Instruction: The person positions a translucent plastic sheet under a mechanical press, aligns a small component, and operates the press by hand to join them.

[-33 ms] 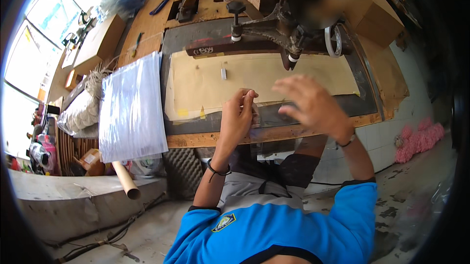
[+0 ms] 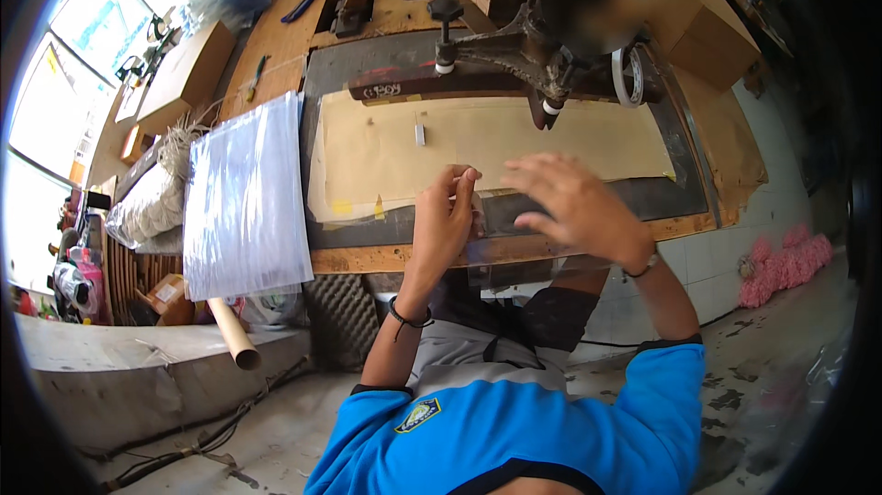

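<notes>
My left hand [image 2: 445, 218] is above the near edge of the workbench, its thumb and fingers pinched together. A thin clear plastic piece [image 2: 480, 221] shows at its fingertips and seems to hang below; its outline is hard to see. To the right, my right hand [image 2: 581, 206] is in the air with fingers stretched out and slightly blurred, holding nothing visible. Beyond both hands lies a flat tan board [image 2: 542, 141], with a small light-grey block [image 2: 420, 135] on it. A dark bar [image 2: 505, 86] on a metal bracket [image 2: 514, 56] spans the board's far side.
On the left, a stack of clear plastic sheets [image 2: 246, 201] overhangs the bench edge near twine [image 2: 152, 206]. A cutter knife [image 2: 256, 78] lies farther back. A tape roll [image 2: 627, 78] hangs at the bracket; a cardboard box [image 2: 703, 27] stands at the far right. A cardboard tube [image 2: 234, 334] sticks out below.
My right hand has shifted slightly left and toward me, fingers still spread. My left hand stays almost where it was, still pinched.
</notes>
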{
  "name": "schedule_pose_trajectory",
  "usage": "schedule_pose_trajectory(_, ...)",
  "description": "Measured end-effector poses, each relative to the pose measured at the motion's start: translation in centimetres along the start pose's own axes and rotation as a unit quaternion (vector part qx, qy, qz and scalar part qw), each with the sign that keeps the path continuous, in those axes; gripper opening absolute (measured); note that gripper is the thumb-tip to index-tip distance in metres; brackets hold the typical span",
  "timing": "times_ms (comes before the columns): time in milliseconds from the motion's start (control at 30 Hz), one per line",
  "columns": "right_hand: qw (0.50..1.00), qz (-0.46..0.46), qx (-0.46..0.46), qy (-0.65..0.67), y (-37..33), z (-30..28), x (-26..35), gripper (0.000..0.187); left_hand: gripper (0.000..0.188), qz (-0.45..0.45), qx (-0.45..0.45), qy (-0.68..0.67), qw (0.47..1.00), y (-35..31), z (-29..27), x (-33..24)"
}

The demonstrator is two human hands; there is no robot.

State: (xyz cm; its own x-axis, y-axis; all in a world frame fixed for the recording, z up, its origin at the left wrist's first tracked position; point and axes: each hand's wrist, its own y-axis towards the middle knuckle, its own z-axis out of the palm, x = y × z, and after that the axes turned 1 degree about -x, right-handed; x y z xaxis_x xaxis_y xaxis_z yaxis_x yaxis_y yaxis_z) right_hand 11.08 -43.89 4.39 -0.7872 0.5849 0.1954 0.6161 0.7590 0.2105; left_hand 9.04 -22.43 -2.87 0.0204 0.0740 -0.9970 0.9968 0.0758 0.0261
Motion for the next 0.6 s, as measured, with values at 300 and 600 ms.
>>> schedule_pose_trajectory(300, 0.999, -0.014, 0.019, 0.037, -0.8, 6.5, -3.1, 0.063, 0.047, 0.275, 0.085, 0.394, 0.873, -1.5, -3.6, 0.4)
schedule_pose_trajectory(600, 1.000, -0.012, 0.020, 0.002, 0.3, 6.3, -3.1, 0.057, 0.054, 0.267, 0.139, 0.477, 0.826, -0.1, -3.5, 0.9)
